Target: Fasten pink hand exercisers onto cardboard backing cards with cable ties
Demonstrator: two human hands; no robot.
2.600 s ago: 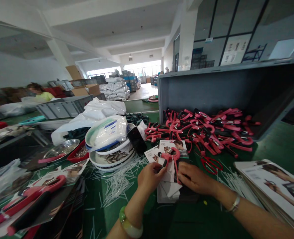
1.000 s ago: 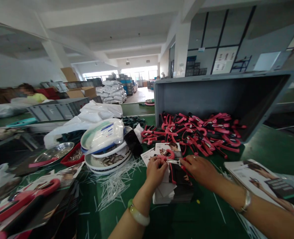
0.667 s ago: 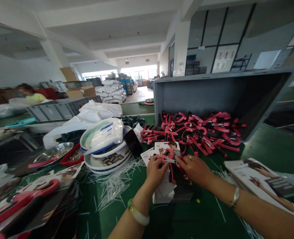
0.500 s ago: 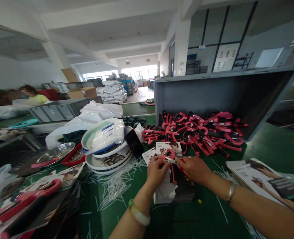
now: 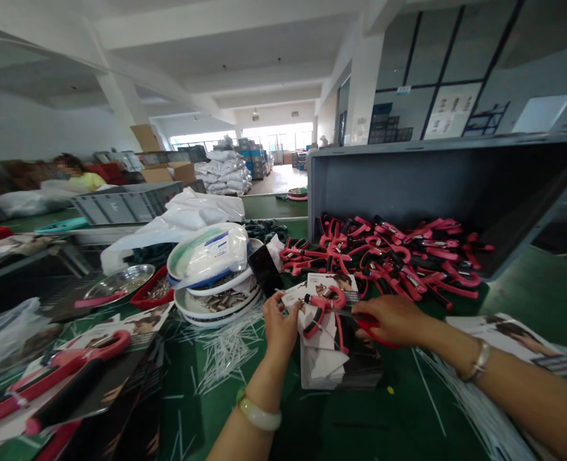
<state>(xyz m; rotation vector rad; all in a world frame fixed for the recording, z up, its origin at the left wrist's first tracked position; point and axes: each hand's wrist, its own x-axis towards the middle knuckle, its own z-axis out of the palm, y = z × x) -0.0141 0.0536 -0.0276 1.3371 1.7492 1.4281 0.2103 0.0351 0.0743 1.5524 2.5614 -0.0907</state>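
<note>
My left hand (image 5: 281,321) is closed in a pinch at the left of the card stack (image 5: 341,374); what its fingertips hold is too small to make out. On the stack lies a pair of pink-handled pliers (image 5: 322,302) on a printed card (image 5: 334,282). To the right, my right hand (image 5: 387,320) is wrapped round red-handled scissors (image 5: 377,330), whose blades point left toward the pliers. A thin white strip hangs beside the pliers.
A grey crate (image 5: 384,179) lies on its side behind, spilling pink pliers (image 5: 408,256). Stacked white trays (image 5: 216,304), a phone (image 5: 265,270) and cut white strips (image 5: 228,346) are left of centre. More cards (image 5: 509,333) lie right; a person (image 5: 86,179) is far left.
My left hand has moved left, away from the pliers. My right hand has drawn slightly right with the scissors, now more visible. The view has shifted a little.
</note>
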